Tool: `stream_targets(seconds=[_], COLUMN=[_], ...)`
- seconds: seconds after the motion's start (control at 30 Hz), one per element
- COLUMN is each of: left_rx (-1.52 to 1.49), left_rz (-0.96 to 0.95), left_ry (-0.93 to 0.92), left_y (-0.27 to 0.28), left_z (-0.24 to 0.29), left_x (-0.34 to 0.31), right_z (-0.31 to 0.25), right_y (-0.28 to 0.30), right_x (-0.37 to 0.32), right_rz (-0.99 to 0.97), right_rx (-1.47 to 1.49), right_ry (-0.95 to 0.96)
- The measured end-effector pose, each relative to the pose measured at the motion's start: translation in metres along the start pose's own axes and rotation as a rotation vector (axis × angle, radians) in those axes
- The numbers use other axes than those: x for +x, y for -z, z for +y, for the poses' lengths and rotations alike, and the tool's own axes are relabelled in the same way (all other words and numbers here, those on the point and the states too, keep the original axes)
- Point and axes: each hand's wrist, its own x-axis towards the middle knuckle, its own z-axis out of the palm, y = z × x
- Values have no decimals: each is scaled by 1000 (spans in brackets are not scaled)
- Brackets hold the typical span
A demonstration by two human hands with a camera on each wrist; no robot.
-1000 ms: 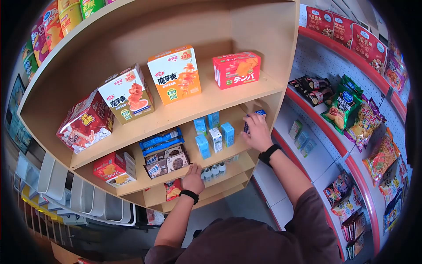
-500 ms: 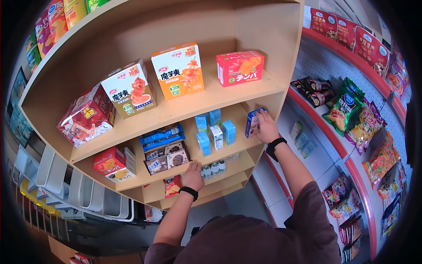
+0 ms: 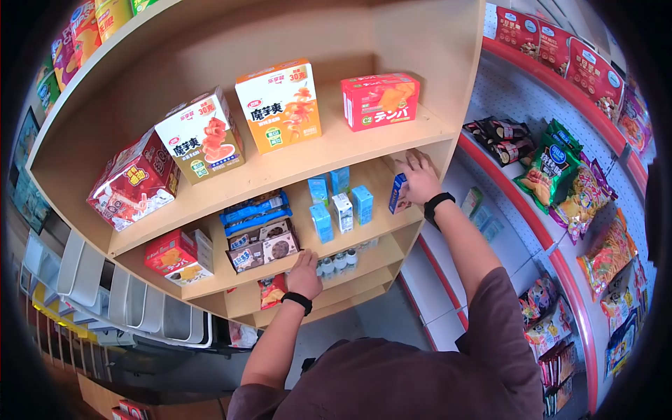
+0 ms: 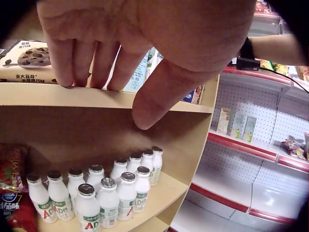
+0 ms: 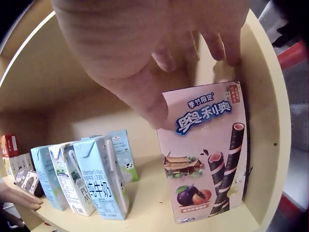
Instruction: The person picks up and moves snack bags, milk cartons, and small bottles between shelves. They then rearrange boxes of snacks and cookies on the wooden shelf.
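Observation:
An Oreo wafer roll box (image 5: 205,154) stands upright at the right end of the middle shelf (image 3: 378,227), beside the side wall. Over its top is my right hand (image 3: 421,182), thumb at the box's upper left edge, the other fingers extended above and behind it. My left hand (image 3: 304,277) rests on the front edge of the same shelf; its fingertips lie on the board and its thumb hangs below the edge. Nearest to it are a box of chocolate cookies (image 3: 269,250) and several blue and white milk cartons (image 5: 104,176).
White drink bottles (image 4: 108,198) and a red snack bag (image 3: 272,290) sit one shelf lower. Above stand konjac snack boxes (image 3: 276,105) and a red biscuit box (image 3: 381,101). A red-edged rack (image 3: 553,241) with snack bags is close on the right; grey bins (image 3: 140,308) are at left.
My right hand came down to the wafer roll box, gripped its top, then loosened with fingers extending upward. The box now stands nearer the side wall. My left hand stayed on the shelf edge.

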Motion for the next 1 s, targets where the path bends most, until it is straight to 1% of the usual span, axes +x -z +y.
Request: stream_targets(seconds=[0.13,0.43,0.57,0.67,0.77,0.9,0.93,1.0], left_rx=[-1,-28,-28,-13,0,27,38,41], left_rz=[39,58,56,49,53,44,42,41], left_ry=[-28,-20,-11,-13,-11,-8,-6,-2], left_y=[-5,-7,-9,-8,-8,-8,-9,-11], left_z=[-2,-3,-3,-3,-3,-2,-2,-3], left_x=[1,-1,-2,0,-1,-1,-1,-1], right_z=[-8,-27,-35,-46,-60,-81,-85,-86], right_y=[-2,0,9,17,17,5,-3,-16], right_x=[8,7,9,13,19,22,23,25], right_rz=[-222,-193,-262,-242,-162,-190,-165,-261], right_rx=[-75,-140,-156,-163,-70,40,38,25], right_ry=[-43,-119,-164,-139,-5,143,172,175])
